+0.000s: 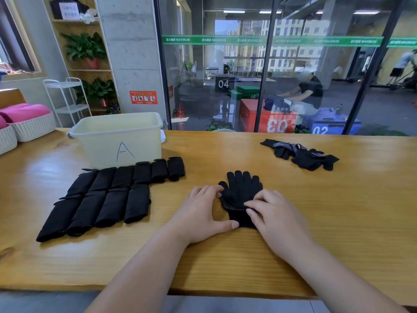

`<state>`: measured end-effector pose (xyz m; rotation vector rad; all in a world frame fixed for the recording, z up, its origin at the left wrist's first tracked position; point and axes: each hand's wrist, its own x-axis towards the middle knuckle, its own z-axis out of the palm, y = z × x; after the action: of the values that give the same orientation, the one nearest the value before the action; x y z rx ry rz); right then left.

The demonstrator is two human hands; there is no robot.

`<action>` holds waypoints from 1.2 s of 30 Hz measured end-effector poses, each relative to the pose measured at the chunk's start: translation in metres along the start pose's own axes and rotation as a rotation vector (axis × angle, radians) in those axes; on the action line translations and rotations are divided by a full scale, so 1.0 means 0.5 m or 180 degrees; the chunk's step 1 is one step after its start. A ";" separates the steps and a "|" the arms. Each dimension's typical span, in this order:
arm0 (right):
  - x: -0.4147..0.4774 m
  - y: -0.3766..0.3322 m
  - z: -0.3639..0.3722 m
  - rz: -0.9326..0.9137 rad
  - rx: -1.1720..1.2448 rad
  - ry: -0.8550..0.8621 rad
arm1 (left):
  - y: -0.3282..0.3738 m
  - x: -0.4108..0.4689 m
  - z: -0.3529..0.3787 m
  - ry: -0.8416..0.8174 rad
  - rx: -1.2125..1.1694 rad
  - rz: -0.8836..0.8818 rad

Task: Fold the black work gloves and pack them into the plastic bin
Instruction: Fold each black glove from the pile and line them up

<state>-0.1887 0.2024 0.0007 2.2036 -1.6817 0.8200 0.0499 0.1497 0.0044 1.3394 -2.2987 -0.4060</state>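
A pair of black work gloves (240, 193) lies flat on the wooden table (316, 211), fingers pointing away from me. My left hand (200, 213) touches its left edge, thumb at the cuff. My right hand (273, 213) rests on its right side and covers part of the palm and cuff. Several folded black gloves (108, 197) lie in two rows to the left. Behind them stands a cream plastic bin (117, 138) marked "A". A loose heap of unfolded gloves (302, 154) sits at the far right.
White woven baskets (27, 127) with pink cloth stand at the table's far left. A glass wall runs behind the table. The table's front edge is close to me.
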 end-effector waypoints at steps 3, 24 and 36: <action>-0.014 0.000 0.007 -0.0164 -0.0141 0.0093 | 0.002 -0.001 0.000 -0.0002 -0.0048 -0.0038; -0.038 -0.012 -0.008 -0.0503 -0.0139 0.0173 | 0.009 0.000 -0.005 -0.0024 0.0039 -0.0103; -0.041 -0.010 -0.018 0.0000 0.0563 -0.0229 | 0.007 0.000 -0.004 0.0006 0.0065 -0.0043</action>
<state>-0.1899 0.2249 -0.0029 2.3761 -1.7009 0.9332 0.0483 0.1515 0.0075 1.3652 -2.2992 -0.3865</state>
